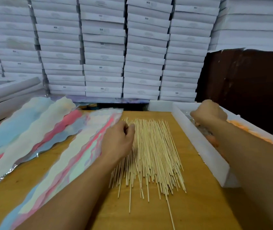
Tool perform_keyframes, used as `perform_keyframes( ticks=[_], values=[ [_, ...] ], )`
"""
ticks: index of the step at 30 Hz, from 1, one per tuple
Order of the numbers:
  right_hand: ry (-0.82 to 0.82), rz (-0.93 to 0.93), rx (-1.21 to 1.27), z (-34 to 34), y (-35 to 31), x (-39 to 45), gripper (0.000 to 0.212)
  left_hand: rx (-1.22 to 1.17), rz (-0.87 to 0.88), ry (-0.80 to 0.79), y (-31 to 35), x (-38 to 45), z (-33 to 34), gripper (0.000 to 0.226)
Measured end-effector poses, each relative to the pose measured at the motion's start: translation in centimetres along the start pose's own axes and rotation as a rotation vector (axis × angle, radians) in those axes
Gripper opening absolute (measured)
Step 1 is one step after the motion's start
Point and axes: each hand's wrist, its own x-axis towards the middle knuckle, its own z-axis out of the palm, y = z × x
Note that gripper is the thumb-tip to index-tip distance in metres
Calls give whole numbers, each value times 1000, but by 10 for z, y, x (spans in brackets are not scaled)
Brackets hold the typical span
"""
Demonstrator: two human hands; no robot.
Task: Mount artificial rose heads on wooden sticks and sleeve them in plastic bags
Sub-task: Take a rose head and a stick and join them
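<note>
A loose pile of thin wooden sticks lies on the wooden table, running away from me. My left hand rests on the pile's left edge, fingers curled, with thumb and forefinger pinching at a stick near the far ends. My right hand reaches down into a long white box at the right, knuckles up and fingers curled out of sight. Orange rose heads under clear film show inside the box beside my forearm. Pastel plastic bags in blue, cream and pink lie fanned out to the left of the sticks.
Tall stacks of flat white boxes form a wall right behind the table. More white boxes lean at the far left. A dark brown panel stands behind the white box at the right.
</note>
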Motion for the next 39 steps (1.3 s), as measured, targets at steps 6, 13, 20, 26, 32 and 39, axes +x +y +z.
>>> perform_keyframes(
  ticks=[6, 13, 20, 26, 32, 39],
  values=[
    [-57, 56, -81, 2, 23, 10, 40, 3, -24, -16, 1, 2, 0, 37],
    [-171, 74, -21, 20, 25, 13, 31, -4, -8, -29, 0, 0, 1, 36],
    [-209, 79, 57, 28, 26, 33, 27, 3, 19, -41, 0, 2, 3, 39],
    [-217, 106, 57, 39, 32, 42, 24, -2, 52, -53, 0, 1, 5, 40],
    [-244, 94, 117, 48, 34, 54, 30, -32, 52, -66, 1, -1, 7, 37],
    [-212, -21, 34, 52, 25, 63, 57, -27, 56, -57, -1, -2, 10, 37]
  ],
)
